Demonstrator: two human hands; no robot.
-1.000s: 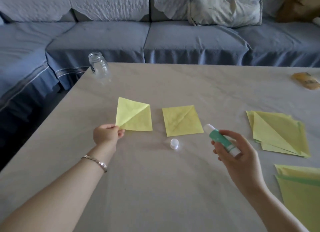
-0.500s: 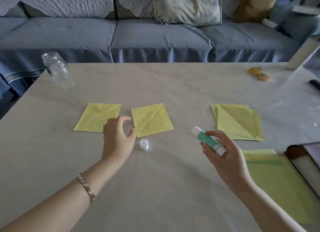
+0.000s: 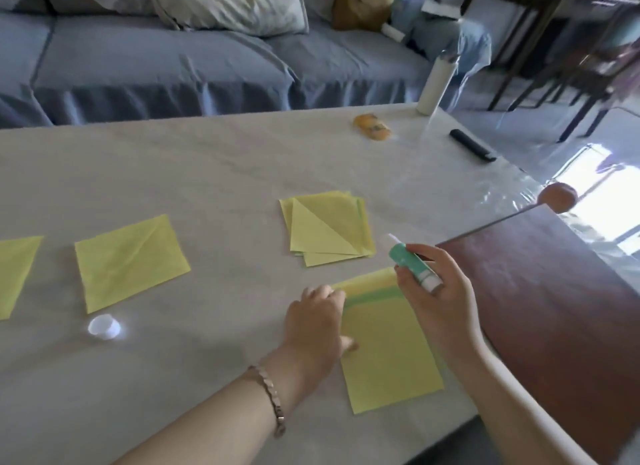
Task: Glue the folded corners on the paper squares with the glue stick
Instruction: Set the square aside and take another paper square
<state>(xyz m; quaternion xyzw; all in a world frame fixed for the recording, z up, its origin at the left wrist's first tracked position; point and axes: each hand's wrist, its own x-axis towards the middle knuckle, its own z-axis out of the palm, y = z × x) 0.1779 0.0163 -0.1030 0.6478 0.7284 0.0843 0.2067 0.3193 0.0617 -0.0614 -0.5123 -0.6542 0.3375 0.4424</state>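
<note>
Right hand: clamped round the uncapped glue stick, held above the stack.
Left hand: on the paper stack's left edge; grip unclear.
Folded square: flat on the worktop.
Cap: just beside it.

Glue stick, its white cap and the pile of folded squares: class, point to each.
glue stick (image 3: 408, 263), head view: green barrel.
white cap (image 3: 104, 327), head view: its middle.
pile of folded squares (image 3: 318, 232), head view: top sheet's triangular flap.
</note>
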